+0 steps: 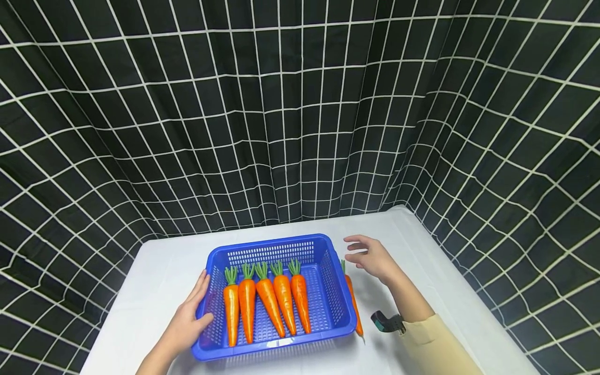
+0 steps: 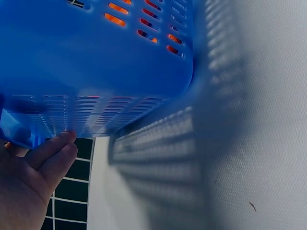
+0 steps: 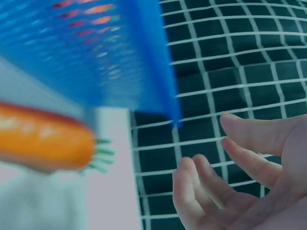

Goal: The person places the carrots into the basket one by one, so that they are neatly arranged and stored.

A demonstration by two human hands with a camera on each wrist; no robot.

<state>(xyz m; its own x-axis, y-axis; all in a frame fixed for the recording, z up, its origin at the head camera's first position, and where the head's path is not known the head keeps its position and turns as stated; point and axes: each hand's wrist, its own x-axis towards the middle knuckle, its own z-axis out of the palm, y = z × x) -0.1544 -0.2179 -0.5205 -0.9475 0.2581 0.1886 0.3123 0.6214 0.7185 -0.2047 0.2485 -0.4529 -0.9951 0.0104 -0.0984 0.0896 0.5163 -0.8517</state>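
Note:
A blue plastic basket (image 1: 323, 333) with slotted walls holds several orange carrots (image 1: 246, 307) in a row, their green tops toward the far side. My left hand (image 1: 187, 315) grips the basket's left rim, thumb over the edge and fingers along the outer wall. In the left wrist view, the fingers (image 2: 55, 155) lie against the slotted side. Beyond the right rim, my right hand (image 1: 370, 258) hovers with loosely bent, spread fingers and nothing between them. Just below it, a single carrot (image 1: 354, 307) lies outside along the basket's right wall, partly hidden by the rim.
A white cloth covers the table (image 1: 150, 281). Dark curtains (image 1: 281, 130) with a white grid stand behind and at both sides. A black wrist camera (image 1: 386, 322) is strapped by the right sleeve (image 1: 431, 344).

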